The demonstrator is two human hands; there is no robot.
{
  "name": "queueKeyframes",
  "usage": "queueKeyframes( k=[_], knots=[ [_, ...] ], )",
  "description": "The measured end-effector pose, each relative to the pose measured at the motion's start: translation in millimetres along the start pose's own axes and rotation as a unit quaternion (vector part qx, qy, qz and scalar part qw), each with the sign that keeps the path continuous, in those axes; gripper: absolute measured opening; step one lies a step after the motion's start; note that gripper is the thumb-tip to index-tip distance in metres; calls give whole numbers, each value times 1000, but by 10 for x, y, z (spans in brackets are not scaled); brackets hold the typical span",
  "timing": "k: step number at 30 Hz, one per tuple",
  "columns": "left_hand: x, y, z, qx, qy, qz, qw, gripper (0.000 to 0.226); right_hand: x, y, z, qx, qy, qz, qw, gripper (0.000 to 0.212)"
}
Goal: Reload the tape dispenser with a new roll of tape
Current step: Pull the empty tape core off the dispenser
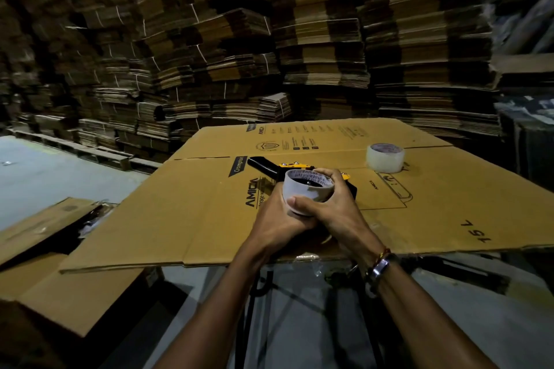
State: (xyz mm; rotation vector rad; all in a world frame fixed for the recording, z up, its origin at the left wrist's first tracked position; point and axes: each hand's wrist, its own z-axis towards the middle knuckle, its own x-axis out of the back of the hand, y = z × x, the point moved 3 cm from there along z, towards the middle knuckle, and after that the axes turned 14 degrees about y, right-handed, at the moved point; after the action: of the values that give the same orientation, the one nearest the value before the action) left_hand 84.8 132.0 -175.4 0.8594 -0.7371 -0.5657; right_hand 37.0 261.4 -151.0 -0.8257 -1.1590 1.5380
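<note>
A cardboard warehouse: tall stacks of flattened cartons (299, 48) fill the back wall.

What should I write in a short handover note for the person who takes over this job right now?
Left hand and right hand: both closed around one tape roll, held just above the flattened cardboard sheet.
Tape dispenser: lies on the sheet behind the hands, black handle pointing left, partly hidden.
Second tape roll: stands on the sheet, far right, untouched.
Done: a roll is in hand.
Left: mount it on the dispenser and thread the tape.
</note>
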Motion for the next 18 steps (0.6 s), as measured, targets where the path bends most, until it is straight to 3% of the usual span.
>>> queueKeyframes(
  k=[7, 15, 18],
  knots=[
    [51, 60, -70, 30, 43, -65, 997, 66, -109, -20, 2, -22, 40, 65, 997, 81],
    [55, 69, -77, 39, 49, -52, 997, 68, -137, -16, -13, -35, 51, 96, 993, 78],
    [64, 86, -98, 38, 63, -29, 997, 65, -143, -2, -57, -30, 50, 109, 992, 87]
  ],
)
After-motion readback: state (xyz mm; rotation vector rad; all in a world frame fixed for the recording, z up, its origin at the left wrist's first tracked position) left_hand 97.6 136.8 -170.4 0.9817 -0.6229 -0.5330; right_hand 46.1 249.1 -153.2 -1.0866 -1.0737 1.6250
